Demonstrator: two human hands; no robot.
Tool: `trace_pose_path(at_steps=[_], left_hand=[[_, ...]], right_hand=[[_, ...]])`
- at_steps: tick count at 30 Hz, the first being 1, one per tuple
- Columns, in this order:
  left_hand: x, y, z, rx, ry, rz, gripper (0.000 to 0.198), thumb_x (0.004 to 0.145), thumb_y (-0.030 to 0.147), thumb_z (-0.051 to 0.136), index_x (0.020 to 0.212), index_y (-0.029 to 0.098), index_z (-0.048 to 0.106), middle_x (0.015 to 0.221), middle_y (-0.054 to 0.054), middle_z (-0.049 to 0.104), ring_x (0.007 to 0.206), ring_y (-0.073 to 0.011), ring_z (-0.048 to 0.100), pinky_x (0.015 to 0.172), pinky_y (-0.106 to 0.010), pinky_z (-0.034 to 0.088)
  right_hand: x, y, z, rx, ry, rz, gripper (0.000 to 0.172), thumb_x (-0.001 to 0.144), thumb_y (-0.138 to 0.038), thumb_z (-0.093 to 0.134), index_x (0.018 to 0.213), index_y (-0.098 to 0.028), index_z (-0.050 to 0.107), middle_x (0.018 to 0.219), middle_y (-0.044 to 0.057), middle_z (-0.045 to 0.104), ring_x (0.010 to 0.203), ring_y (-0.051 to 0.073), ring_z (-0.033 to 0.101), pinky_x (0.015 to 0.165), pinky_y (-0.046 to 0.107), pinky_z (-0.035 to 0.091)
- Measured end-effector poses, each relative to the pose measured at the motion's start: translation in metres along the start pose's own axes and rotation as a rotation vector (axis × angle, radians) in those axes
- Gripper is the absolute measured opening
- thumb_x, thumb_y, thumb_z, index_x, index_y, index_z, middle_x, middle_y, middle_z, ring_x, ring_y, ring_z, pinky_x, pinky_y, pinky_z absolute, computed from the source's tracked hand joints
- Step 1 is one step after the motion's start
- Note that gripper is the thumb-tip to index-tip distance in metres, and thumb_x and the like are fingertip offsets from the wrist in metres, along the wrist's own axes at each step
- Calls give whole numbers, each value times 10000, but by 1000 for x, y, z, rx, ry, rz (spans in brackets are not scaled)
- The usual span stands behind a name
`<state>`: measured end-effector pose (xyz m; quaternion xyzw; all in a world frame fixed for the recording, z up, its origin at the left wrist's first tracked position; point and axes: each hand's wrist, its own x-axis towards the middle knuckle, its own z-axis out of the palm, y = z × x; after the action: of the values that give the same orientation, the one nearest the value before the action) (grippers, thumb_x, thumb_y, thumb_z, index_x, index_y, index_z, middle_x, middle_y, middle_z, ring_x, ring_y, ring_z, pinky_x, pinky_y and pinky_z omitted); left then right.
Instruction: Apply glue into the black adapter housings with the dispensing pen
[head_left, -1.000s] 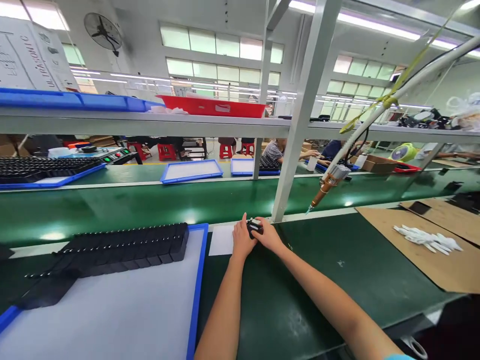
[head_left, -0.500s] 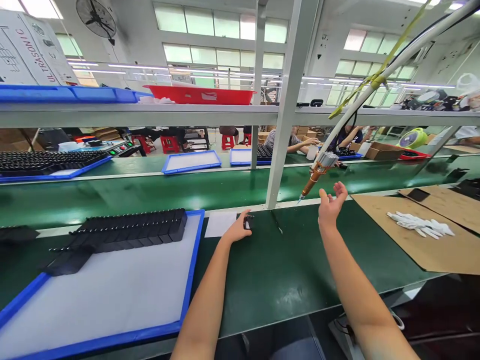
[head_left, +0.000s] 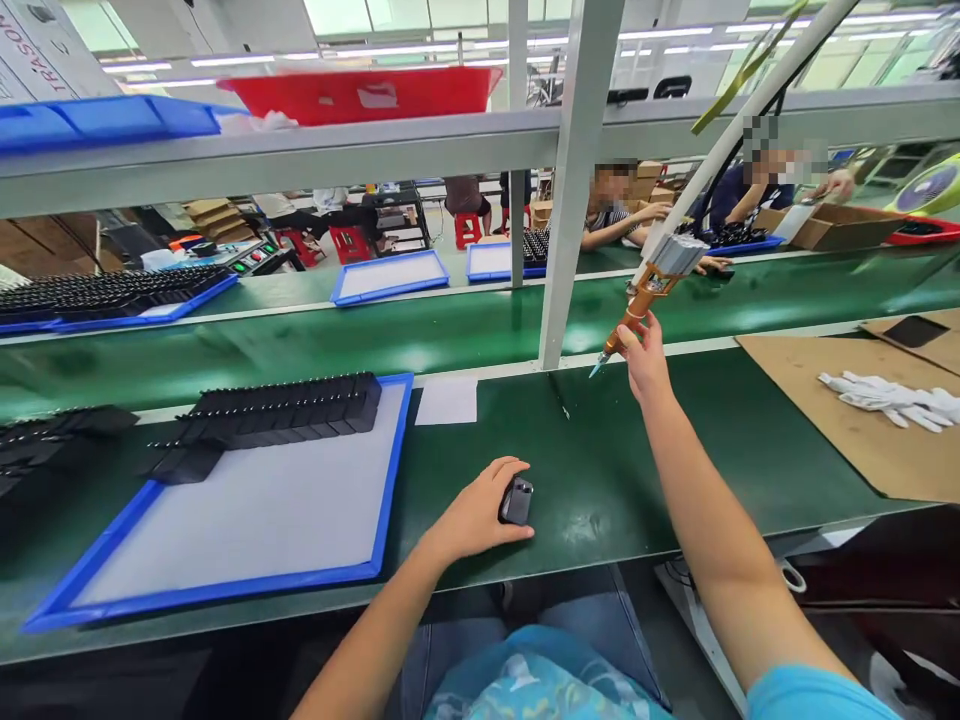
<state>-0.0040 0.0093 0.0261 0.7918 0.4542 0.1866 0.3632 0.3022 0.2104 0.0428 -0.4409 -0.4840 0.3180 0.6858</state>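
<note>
My left hand (head_left: 477,515) rests on the green bench near its front edge, fingers closed round a small black part (head_left: 517,500). My right hand (head_left: 643,357) is raised at the right of the metal post, gripping the orange hanging tool (head_left: 637,309) near its pointed tip. That tool hangs from a white hose (head_left: 739,110) running up to the right. A blue-rimmed tray (head_left: 247,500) lies left of my left hand, with rows of black parts (head_left: 277,410) along its far side.
A white paper slip (head_left: 447,401) lies behind the tray's corner. Cardboard (head_left: 840,420) with white gloves (head_left: 892,395) covers the bench's right end. A metal post (head_left: 574,190) rises from the bench. Beyond the green conveyor (head_left: 300,345), other people sit at blue trays.
My left hand drew the black part back toward the front edge. My right hand rose from open in mid-air and closed on the hanging tool. The camera tipped downward.
</note>
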Motion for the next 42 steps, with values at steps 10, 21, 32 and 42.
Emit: trace_pose_path(at_steps=[10, 21, 32, 42], left_hand=[[-27, -16, 52, -444, 438, -174, 584, 860, 392, 587, 1391, 265, 380, 1242, -83, 614, 1109, -204, 602, 902, -334, 513], [-35, -5, 64, 77, 538, -175, 488, 792, 413, 670, 1225, 221, 553, 1264, -99, 601, 1149, -278, 561, 953, -440, 467], [-24, 16, 50, 4, 540, -205, 294, 811, 354, 628, 1058, 216, 550, 899, -14, 698, 736, -167, 655, 665, -265, 492], [-30, 25, 41, 35, 617, -141, 256, 761, 306, 650, 987, 211, 577, 851, -5, 689, 720, -159, 653, 652, -249, 488]], right_hand=[[-135, -83, 51, 228, -197, 34, 365, 799, -424, 647, 1123, -287, 550, 1066, 5, 586, 636, 79, 544, 605, 248, 491], [-181, -119, 83, 558, -234, 137, 308, 830, -439, 616, 1076, -274, 535, 955, -12, 564, 439, 30, 433, 403, 218, 368], [-186, -119, 89, 622, -258, 122, 253, 840, -422, 633, 997, -261, 516, 933, -27, 596, 401, 13, 448, 340, 165, 368], [-186, -121, 91, 631, -266, 107, 212, 856, -361, 629, 875, -240, 455, 925, -46, 596, 372, -4, 444, 333, 144, 398]])
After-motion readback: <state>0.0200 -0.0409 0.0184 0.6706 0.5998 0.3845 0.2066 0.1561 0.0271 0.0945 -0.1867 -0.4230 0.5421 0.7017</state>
